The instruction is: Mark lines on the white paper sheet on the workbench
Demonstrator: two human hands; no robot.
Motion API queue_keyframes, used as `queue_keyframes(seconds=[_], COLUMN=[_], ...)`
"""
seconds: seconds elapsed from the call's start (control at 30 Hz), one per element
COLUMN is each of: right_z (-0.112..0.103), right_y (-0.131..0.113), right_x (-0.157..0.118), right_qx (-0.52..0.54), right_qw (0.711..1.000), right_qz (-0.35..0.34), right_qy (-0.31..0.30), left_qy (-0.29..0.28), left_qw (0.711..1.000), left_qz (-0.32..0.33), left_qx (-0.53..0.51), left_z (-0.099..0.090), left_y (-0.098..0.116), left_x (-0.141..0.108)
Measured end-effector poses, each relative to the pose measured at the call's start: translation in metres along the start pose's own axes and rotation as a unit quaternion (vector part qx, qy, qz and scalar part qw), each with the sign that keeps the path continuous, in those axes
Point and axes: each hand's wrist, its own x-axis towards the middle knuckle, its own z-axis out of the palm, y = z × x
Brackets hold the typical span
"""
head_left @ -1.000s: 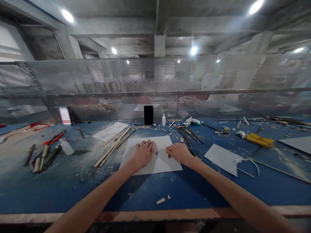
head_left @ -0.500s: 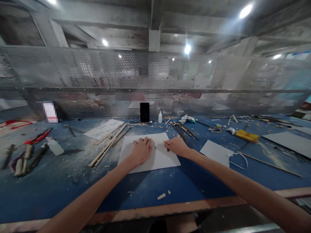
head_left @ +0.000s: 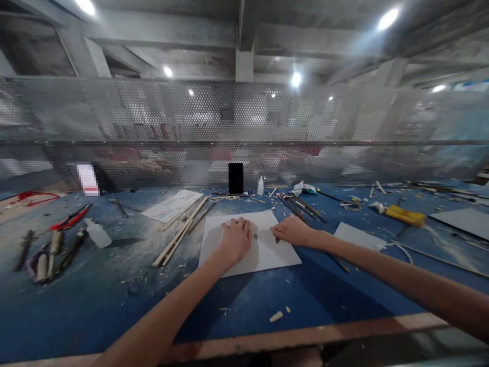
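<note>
A white sheet (head_left: 263,258) lies on the blue tabletop in front of me. My left hand (head_left: 236,240) rests on its left half, palm down, with the fingers stretched out. On the sheet's right side is my right hand (head_left: 293,231), its fingers curled together and the fingertips low over the surface. Whatever may be between those fingertips is too small to make out. A small dark mark (head_left: 255,236) shows on the sheet between my hands.
Wooden strips (head_left: 181,232) and a printed sheet (head_left: 173,205) lie to the left, beyond them a white squeeze bottle (head_left: 98,233) and red-handled pliers (head_left: 71,218). Dark sticks (head_left: 300,206), a black tablet (head_left: 236,178) and a small bottle (head_left: 260,186) are farther back. Another white sheet (head_left: 359,237) lies right.
The view has swung slightly left, so everything on the table appears farther right. My left hand stays flat on the sheet; my right hand's fingers have shifted slightly, still curled.
</note>
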Motion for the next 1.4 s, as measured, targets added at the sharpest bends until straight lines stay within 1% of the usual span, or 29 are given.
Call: queue_keyframes(seconds=[0.1, 0.17, 0.2, 0.23, 0.3, 0.43, 0.5, 0.57, 0.6, 0.67, 0.73, 0.77, 0.8, 0.87, 0.93, 0.97, 1.03, 1.17, 1.23, 1.27, 1.33, 1.4], right_z=[0.005, 0.005, 0.004, 0.004, 0.003, 0.000, -0.001, -0.001, -0.001, 0.002, 0.005, 0.006, 0.006, 0.007, 0.007, 0.008, 0.010, 0.011, 0.007, 0.005, 0.000, -0.001], right_y=[-0.008, -0.012, -0.012, -0.012, -0.007, 0.014, 0.022, 0.025, 0.024, 0.019, 0.011, 0.006, 0.002, -0.005, -0.009, -0.010, -0.009, 0.003, 0.009, 0.010, 0.008, 0.000], right_x=[-0.041, -0.053, -0.052, -0.047, -0.026, 0.034, 0.057, 0.067, 0.066, 0.054, 0.030, 0.016, 0.002, -0.020, -0.029, -0.028, -0.013, 0.044, 0.067, 0.073, 0.070, 0.048], right_qx=[0.041, 0.044, 0.037, 0.027, 0.004, -0.018, -0.021, -0.016, -0.023, -0.031, -0.023, -0.019, -0.015, -0.007, 0.003, 0.010, 0.020, 0.026, 0.025, 0.022, 0.012, 0.000], right_qw=[0.998, 0.998, 0.998, 0.998, 0.999, 0.999, 0.998, 0.999, 0.999, 0.999, 0.997, 0.997, 0.996, 0.998, 0.999, 0.999, 0.998, 0.994, 0.993, 0.994, 0.996, 0.997], right_qz=[-0.024, -0.022, -0.018, -0.010, 0.008, 0.043, 0.051, 0.032, 0.022, -0.010, -0.051, -0.057, -0.056, -0.031, 0.007, 0.026, 0.058, 0.108, 0.112, 0.108, 0.090, 0.074], right_qy=[-0.031, -0.045, -0.049, -0.050, -0.042, -0.014, -0.010, -0.030, -0.031, -0.034, -0.049, -0.056, -0.060, -0.054, -0.039, -0.031, -0.018, 0.007, 0.014, 0.012, -0.005, -0.028], left_qy=[-0.001, -0.004, -0.006, -0.009, -0.014, -0.020, -0.023, -0.025, -0.024, -0.020, -0.028, -0.033, -0.036, -0.042, -0.045, -0.044, -0.044, -0.040, -0.032, -0.029, -0.026, -0.029], left_qw=[1.000, 1.000, 1.000, 1.000, 1.000, 1.000, 1.000, 1.000, 1.000, 1.000, 1.000, 0.999, 0.999, 0.999, 0.999, 0.999, 0.999, 0.999, 0.999, 1.000, 1.000, 1.000], left_qz=[0.003, 0.007, 0.008, 0.008, 0.007, 0.010, 0.010, 0.004, -0.002, -0.001, 0.000, 0.002, 0.003, 0.008, 0.008, 0.007, 0.007, 0.008, 0.008, 0.008, 0.006, 0.005], left_qx=[-0.004, -0.003, -0.002, 0.000, 0.002, 0.007, 0.014, 0.017, 0.015, 0.007, 0.002, 0.001, 0.001, 0.000, 0.000, 0.000, 0.001, 0.005, 0.008, 0.010, 0.009, 0.004], left_z=[0.001, 0.001, 0.001, 0.001, -0.001, -0.002, 0.000, 0.002, 0.002, 0.004, 0.005, 0.005, 0.006, 0.006, 0.006, 0.006, 0.005, 0.004, 0.004, 0.004, 0.004, 0.004], left_y=[-0.001, -0.001, -0.001, -0.001, -0.001, -0.003, -0.004, -0.005, -0.005, -0.006, -0.008, -0.009, -0.010, -0.011, -0.012, -0.012, -0.011, -0.010, -0.010, -0.009, -0.009, -0.009], left_x=[0.000, 0.000, -0.001, -0.001, -0.002, -0.002, -0.001, 0.000, 0.000, 0.000, 0.000, 0.000, 0.000, 0.001, 0.002, 0.002, 0.002, 0.001, 0.001, 0.001, 0.001, 0.002])
